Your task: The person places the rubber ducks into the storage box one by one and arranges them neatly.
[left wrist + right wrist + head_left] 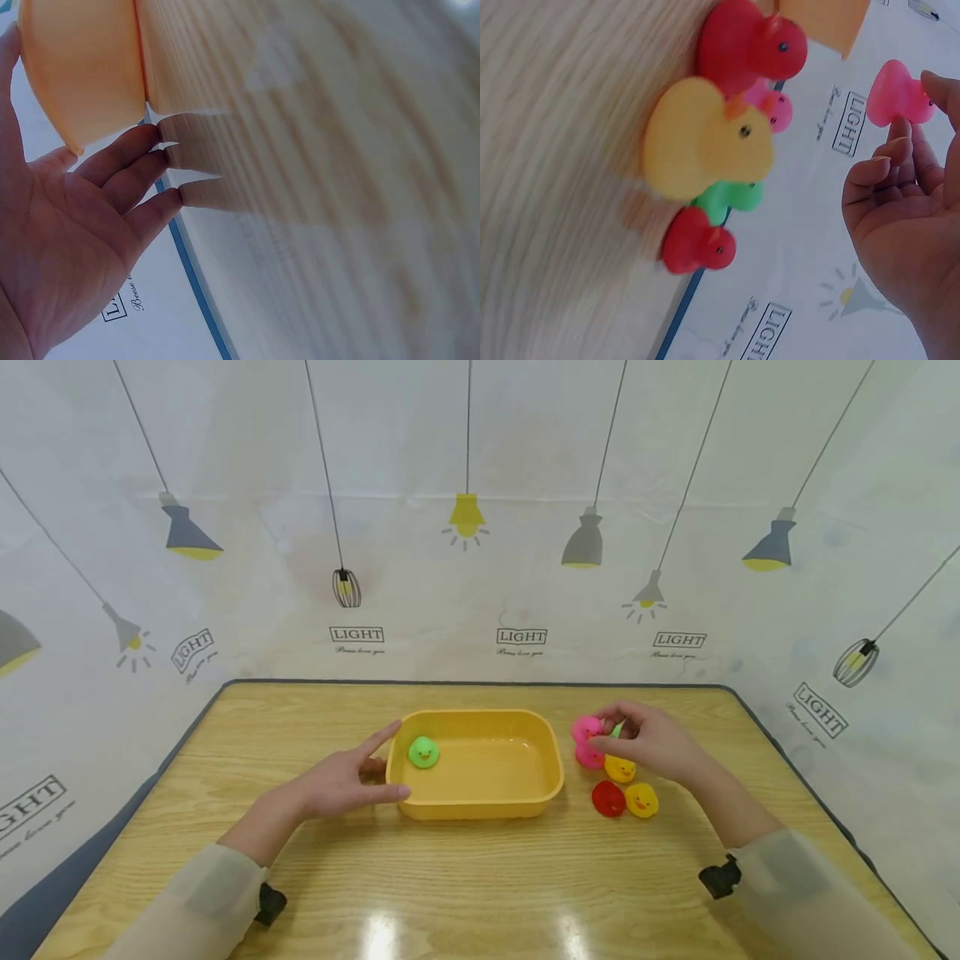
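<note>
My left hand spans the left end of a yellow plastic tub. Its index finger and thumb touch the rim, and the fingers are spread and fairly straight in the left wrist view. A green toy duck sits inside the tub at the left. Right of the tub, my right hand pinches a pink toy duck between thumb and fingertips, raised off the table. Beneath and beside that hand stand another pink duck, yellow ducks, red ducks and a green duck, partly hidden.
The wooden table has a dark edging along its sides. Behind it hangs a pale cloth printed with lamps and lettering. Each sleeve carries a black clip near the wrist.
</note>
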Tool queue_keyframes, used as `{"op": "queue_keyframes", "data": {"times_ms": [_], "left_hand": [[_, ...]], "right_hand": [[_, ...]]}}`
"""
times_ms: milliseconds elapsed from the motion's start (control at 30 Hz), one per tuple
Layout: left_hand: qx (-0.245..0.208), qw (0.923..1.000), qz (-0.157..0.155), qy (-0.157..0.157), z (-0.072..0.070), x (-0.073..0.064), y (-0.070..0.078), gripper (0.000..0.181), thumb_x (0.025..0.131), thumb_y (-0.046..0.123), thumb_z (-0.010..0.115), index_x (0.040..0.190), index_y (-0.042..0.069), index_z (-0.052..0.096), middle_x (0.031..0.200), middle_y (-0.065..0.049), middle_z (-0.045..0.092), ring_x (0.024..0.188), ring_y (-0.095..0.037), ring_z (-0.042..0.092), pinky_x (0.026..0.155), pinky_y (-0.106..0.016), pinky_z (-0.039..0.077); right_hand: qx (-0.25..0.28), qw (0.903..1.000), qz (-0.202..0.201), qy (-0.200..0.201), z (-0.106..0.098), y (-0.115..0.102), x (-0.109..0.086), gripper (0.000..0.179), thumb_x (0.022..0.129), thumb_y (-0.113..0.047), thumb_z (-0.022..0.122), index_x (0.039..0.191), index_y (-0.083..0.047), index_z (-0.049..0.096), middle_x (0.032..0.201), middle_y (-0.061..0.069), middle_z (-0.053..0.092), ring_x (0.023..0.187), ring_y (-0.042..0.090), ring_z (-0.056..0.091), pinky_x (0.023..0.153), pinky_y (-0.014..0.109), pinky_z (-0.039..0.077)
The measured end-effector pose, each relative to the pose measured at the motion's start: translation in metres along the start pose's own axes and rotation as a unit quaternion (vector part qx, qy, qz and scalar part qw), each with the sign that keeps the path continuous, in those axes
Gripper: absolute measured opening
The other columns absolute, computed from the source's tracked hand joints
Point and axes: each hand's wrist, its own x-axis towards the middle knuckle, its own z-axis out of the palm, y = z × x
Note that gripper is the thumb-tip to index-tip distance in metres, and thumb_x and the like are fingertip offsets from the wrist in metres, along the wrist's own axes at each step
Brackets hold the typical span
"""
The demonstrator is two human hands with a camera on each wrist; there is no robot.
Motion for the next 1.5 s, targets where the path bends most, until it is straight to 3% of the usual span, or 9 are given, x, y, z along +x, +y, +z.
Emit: {"op": "queue_keyframes", "data": {"times_ms": [533, 833, 1100, 1500], "left_hand": [[0.014, 0.9999, 0.006, 0.004, 0.001, 0.001, -0.002, 0.111, 0.093, 0.078, 0.071, 0.176, 0.047, 0.005, 0.162, -0.019, 0.059, 0.153, -0.049, 0.05, 0.124, -0.076, 0.036], [0.011, 0.9999, 0.005, 0.002, 0.001, 0.002, 0.0, 0.111, 0.093, 0.078, 0.071, 0.176, 0.047, 0.005, 0.162, -0.019, 0.059, 0.154, -0.05, 0.049, 0.124, -0.077, 0.035], [0.011, 0.9999, 0.003, 0.004, 0.001, 0.0, 0.0, 0.111, 0.092, 0.078, 0.072, 0.176, 0.047, 0.006, 0.161, -0.021, 0.06, 0.153, -0.051, 0.05, 0.124, -0.076, 0.035], [0.013, 0.9999, 0.004, 0.002, 0.001, 0.0, 0.0, 0.11, 0.094, 0.078, 0.07, 0.176, 0.046, 0.005, 0.161, -0.019, 0.06, 0.152, -0.05, 0.051, 0.123, -0.076, 0.037]], "right_hand": [[0.056, 0.9964, -0.059, -0.027, 0.051, -0.045, 0.04, 0.038, 0.095, -0.031, 0.088, 0.127, -0.015, 0.075, 0.106, 0.005, 0.068, 0.083, 0.022, 0.055, 0.063, 0.025, 0.044], [0.043, 0.9959, -0.061, -0.05, 0.08, -0.066, 0.059, 0.039, 0.093, -0.035, 0.089, 0.126, -0.018, 0.076, 0.106, 0.001, 0.071, 0.09, 0.023, 0.059, 0.077, 0.032, 0.049], [0.061, 0.9937, -0.066, -0.067, 0.106, -0.079, 0.075, 0.035, 0.096, -0.032, 0.087, 0.125, -0.016, 0.076, 0.105, 0.001, 0.07, 0.091, 0.019, 0.059, 0.079, 0.03, 0.049], [0.094, 0.9924, -0.052, -0.06, 0.134, -0.094, 0.085, 0.03, 0.095, -0.03, 0.088, 0.12, -0.016, 0.078, 0.104, 0.001, 0.071, 0.092, 0.018, 0.06, 0.078, 0.028, 0.05]]}}
